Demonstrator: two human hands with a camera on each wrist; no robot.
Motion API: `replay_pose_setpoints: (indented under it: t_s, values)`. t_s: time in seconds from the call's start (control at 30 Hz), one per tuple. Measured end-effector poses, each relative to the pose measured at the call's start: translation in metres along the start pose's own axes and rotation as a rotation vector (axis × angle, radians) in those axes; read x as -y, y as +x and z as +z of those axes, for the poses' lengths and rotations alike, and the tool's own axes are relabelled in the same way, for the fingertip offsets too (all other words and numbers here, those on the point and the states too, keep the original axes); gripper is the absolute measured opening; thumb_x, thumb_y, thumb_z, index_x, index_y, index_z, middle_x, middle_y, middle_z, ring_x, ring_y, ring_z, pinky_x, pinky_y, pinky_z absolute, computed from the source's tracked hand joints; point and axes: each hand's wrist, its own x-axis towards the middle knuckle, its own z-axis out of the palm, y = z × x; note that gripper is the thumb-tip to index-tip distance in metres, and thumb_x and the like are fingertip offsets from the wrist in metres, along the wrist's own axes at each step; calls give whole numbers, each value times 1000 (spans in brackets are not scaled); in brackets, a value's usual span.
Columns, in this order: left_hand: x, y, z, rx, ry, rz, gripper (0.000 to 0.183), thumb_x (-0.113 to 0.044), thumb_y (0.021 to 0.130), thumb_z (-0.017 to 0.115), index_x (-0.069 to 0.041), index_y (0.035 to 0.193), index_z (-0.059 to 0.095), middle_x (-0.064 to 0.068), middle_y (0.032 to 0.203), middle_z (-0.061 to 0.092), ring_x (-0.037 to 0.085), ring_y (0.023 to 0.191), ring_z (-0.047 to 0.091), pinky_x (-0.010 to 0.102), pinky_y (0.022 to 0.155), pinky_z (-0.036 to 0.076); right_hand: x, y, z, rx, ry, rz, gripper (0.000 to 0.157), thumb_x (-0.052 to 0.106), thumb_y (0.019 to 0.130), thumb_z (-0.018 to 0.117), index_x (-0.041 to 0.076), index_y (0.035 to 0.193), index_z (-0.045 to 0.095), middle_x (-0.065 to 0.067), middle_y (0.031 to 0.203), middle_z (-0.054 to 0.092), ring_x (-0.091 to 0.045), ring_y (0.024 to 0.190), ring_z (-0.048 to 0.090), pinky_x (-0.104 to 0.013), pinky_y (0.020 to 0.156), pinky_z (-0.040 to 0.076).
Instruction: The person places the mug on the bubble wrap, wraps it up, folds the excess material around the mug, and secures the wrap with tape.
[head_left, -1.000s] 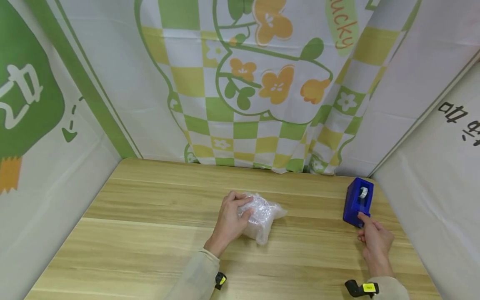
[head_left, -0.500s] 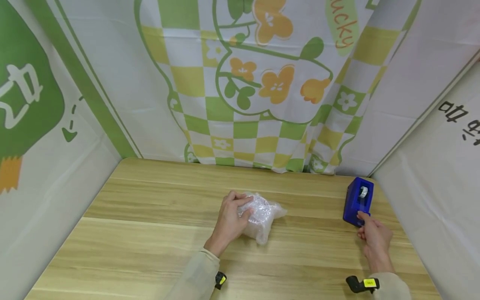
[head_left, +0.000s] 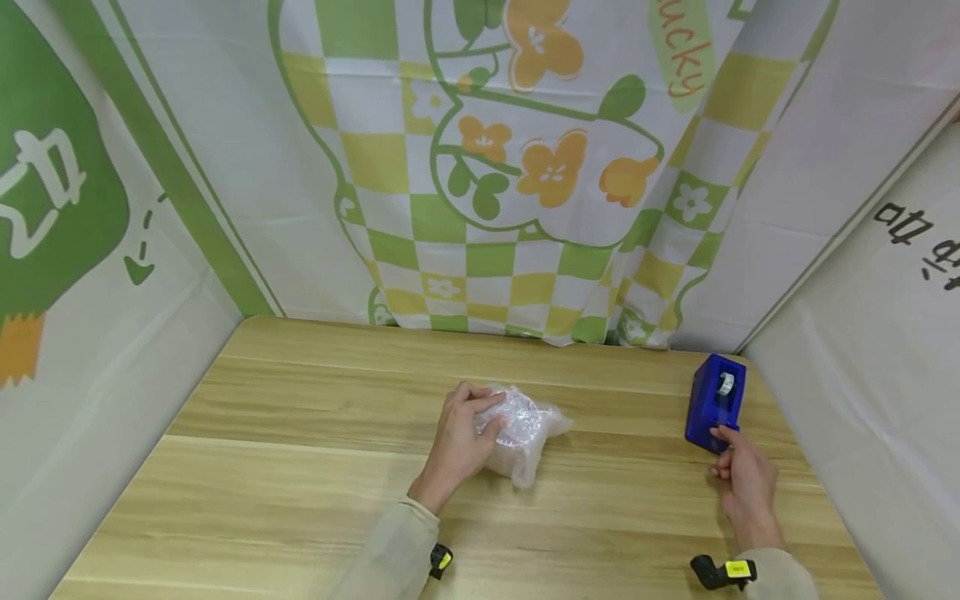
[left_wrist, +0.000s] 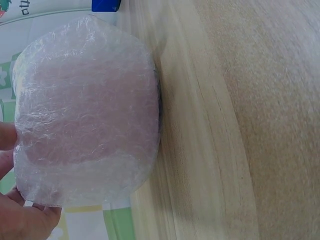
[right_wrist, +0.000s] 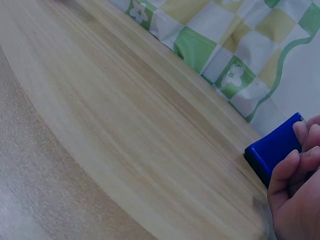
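A bubble-wrapped package (head_left: 522,433) lies on the table, with loose corners of wrap at its right and front. My left hand (head_left: 462,433) holds it from the left, fingers spread over its top. The left wrist view shows the side of this package (left_wrist: 90,110), pinkish through the wrap. At the right stands a blue tape dispenser (head_left: 703,408) with a roll of clear tape (head_left: 726,384) in it. My right hand (head_left: 750,479) pinches at the dispenser's near end, where the tape comes out; its curled fingers hide the tape end. In the right wrist view they overlap the blue dispenser (right_wrist: 275,145).
The wooden table (head_left: 262,467) is bounded by white side walls. A patterned green and yellow checked curtain (head_left: 487,258) hangs along its back edge. The dispenser stands close to the right wall (head_left: 862,350).
My right hand has shifted slightly left and turned a little at the dispenser's near end. The left hand and the package have kept their place.
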Motion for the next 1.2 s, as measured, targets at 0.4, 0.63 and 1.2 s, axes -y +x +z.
replay_pose_setpoints:
  t_s: [0.4, 0.63, 1.2]
  values:
    - [2, 0, 1, -3, -4, -4, 31, 2, 84, 78, 4, 114, 74, 15, 113, 62, 37, 109, 55, 48, 92, 50, -5, 2, -3, 47, 132, 10, 30, 10, 97, 67, 13, 69, 79, 2, 43, 47, -8, 35, 39, -22, 39, 40]
    - [2, -1, 1, -2, -1, -4, 31, 2, 84, 78, 4, 115, 74, 15, 113, 62, 35, 110, 54, 48, 92, 50, -7, 1, -1, 20, 146, 0, 32, 9, 97, 66, 13, 68, 79, 2, 41, 45, -8, 35, 37, -22, 39, 39]
    - [4, 0, 2, -5, -5, -7, 31, 2, 84, 77, 3, 115, 74, 14, 114, 62, 35, 110, 55, 48, 92, 50, -11, 0, 3, -15, 115, -45, 30, 9, 95, 67, 15, 68, 80, 3, 47, 52, -6, 36, 38, -22, 38, 40]
